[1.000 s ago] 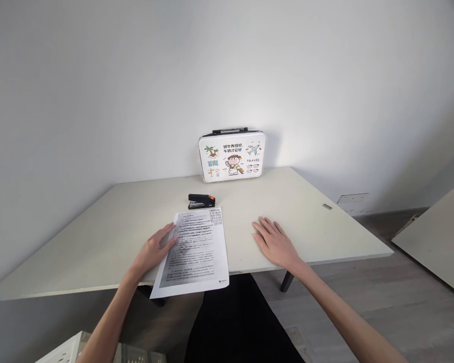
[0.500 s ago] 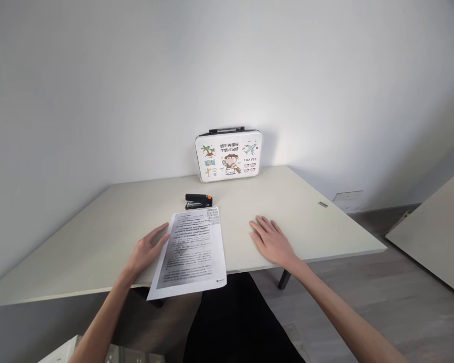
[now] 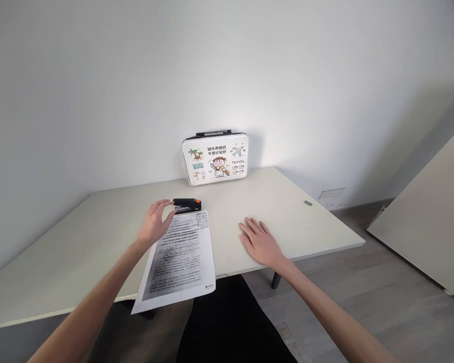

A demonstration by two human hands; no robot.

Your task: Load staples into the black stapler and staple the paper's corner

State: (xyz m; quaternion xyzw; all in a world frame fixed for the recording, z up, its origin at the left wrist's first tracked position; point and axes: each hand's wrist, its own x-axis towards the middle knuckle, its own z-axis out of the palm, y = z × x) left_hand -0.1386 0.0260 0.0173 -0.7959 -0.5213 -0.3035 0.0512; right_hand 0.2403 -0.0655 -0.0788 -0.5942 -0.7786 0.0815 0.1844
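Note:
A black stapler [image 3: 187, 205] with an orange patch lies on the table, just beyond the top edge of a printed sheet of paper [image 3: 181, 257]. The sheet's lower edge hangs over the table's front. My left hand [image 3: 156, 222] is at the stapler's left end, thumb and fingers apart; whether the fingertips touch it I cannot tell. Part of the sheet's upper left is covered by that hand. Flat on the tabletop, to the right of the paper, rests my right hand [image 3: 261, 242], fingers spread and holding nothing.
Against the wall at the back of the pale table [image 3: 227, 201] stands a white cartoon-printed case [image 3: 216, 159] with a black handle. A small grey strip [image 3: 307, 203], perhaps staples, lies near the right edge. A white panel [image 3: 427, 227] leans at far right.
My left hand has moved forward from the paper's left edge to the stapler's left end. My right hand stays flat on the table. The whole view has shifted slightly.

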